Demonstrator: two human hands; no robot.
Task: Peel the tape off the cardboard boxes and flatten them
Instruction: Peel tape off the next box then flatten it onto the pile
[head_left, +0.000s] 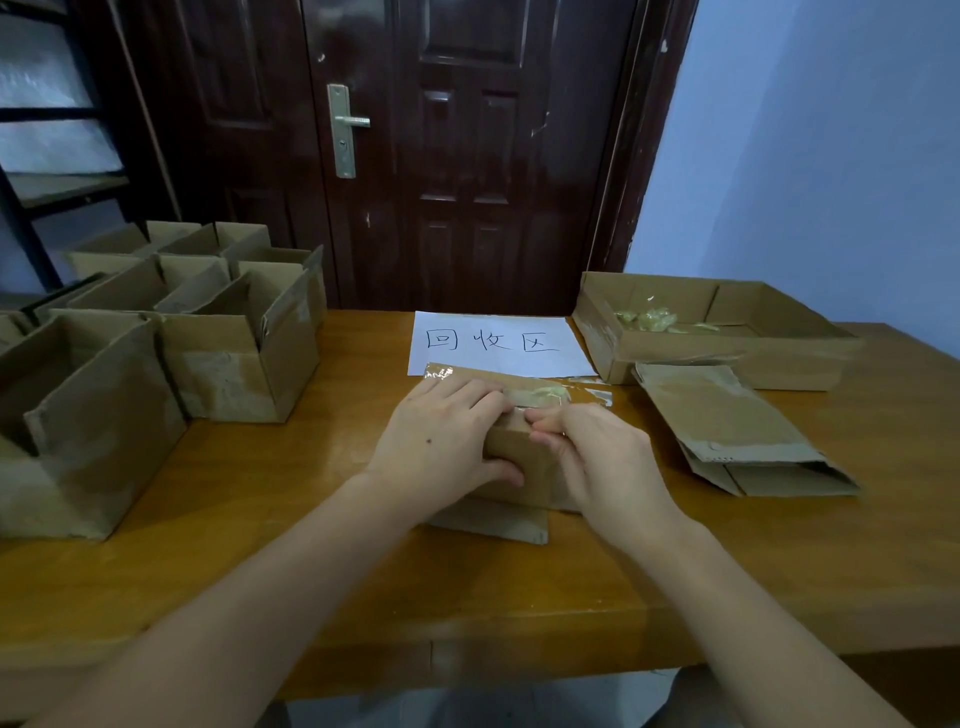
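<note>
At the centre of the frame my left hand (441, 441) grips the box (519, 467) on the counter (311, 545), thumb curled round its near side. My right hand (597, 457) pinches the tape (540, 396) on its top. Flattened boxes (737, 431) lie right; open boxes (156, 338) stand left. Beyond, a sign (493, 340) and a tray (717, 332) holding tape scraps.

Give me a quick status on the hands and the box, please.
Left hand holds the box steady. Right hand pinches at the tape on top. Tape partly lifted, box not flattened. Nothing in the way.
</note>
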